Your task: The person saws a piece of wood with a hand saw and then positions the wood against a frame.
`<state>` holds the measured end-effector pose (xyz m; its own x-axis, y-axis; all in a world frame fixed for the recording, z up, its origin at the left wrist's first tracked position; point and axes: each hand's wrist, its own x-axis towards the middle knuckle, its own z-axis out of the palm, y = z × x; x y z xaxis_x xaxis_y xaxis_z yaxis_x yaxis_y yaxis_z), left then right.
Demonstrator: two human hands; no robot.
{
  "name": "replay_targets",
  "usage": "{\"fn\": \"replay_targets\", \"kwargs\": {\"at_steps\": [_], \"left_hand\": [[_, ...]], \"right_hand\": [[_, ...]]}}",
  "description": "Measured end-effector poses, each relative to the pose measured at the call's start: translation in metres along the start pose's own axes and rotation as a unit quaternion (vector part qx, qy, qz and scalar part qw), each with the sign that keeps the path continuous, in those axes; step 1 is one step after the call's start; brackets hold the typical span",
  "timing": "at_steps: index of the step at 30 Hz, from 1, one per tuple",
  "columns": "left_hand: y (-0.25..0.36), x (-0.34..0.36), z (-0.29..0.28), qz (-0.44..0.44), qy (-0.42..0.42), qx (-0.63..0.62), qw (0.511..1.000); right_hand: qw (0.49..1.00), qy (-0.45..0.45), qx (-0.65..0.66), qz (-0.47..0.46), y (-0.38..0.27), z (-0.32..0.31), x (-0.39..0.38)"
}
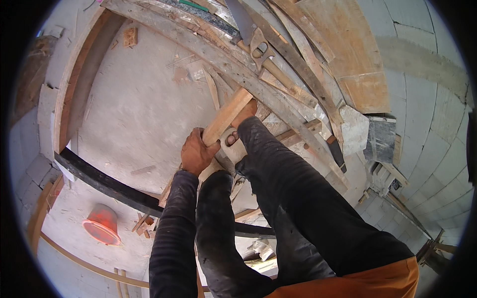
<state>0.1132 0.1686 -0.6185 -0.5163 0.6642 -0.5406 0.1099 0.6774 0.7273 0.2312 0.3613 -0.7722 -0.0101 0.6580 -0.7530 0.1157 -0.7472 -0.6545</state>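
Observation:
A short, squared wooden block (228, 115) slants up and to the right between my hands. My left hand (197, 153) is closed round its near end, the thumb at its lower edge. At the far end my right hand (245, 112) presses close to the block's right side; the wood and the dark sleeve hide most of its fingers. Just below the block is a pale, rounded shape (233, 148) with skin showing in its opening; I cannot tell what it is. My bent knees lie below my hands.
A long plank (198, 42) crosses beyond my hands. Past it lie a handsaw (258, 47), a wooden-handled tool (285, 82) and several boards. A curved wooden frame (67, 109) and a black curved strip (107, 184) are at left, near an orange bucket (103, 223).

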Motion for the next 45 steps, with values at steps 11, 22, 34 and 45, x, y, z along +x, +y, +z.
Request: {"fn": "replay_targets", "kwargs": {"at_steps": [11, 22, 34, 45], "left_hand": [[-0.022, -0.017, -0.007, -0.042, 0.026, 0.027, 0.998], [-0.002, -0.023, -0.013, -0.082, 0.010, 0.052, 0.995], [-0.060, -0.267, -0.013, -0.352, 0.548, -0.274, 0.708], [-0.167, -0.322, 0.000, -0.293, 0.395, -0.601, 0.630]], "right_hand": [[0.833, -0.081, -0.487, -0.251, -0.134, -0.015, -0.150], [0.674, -0.242, -0.620, -0.321, -0.179, 0.003, -0.080], [0.538, -0.336, -0.640, -0.435, -0.105, 0.086, -0.225], [0.037, -0.589, -0.807, 0.039, 0.167, 0.165, -0.348]]}}
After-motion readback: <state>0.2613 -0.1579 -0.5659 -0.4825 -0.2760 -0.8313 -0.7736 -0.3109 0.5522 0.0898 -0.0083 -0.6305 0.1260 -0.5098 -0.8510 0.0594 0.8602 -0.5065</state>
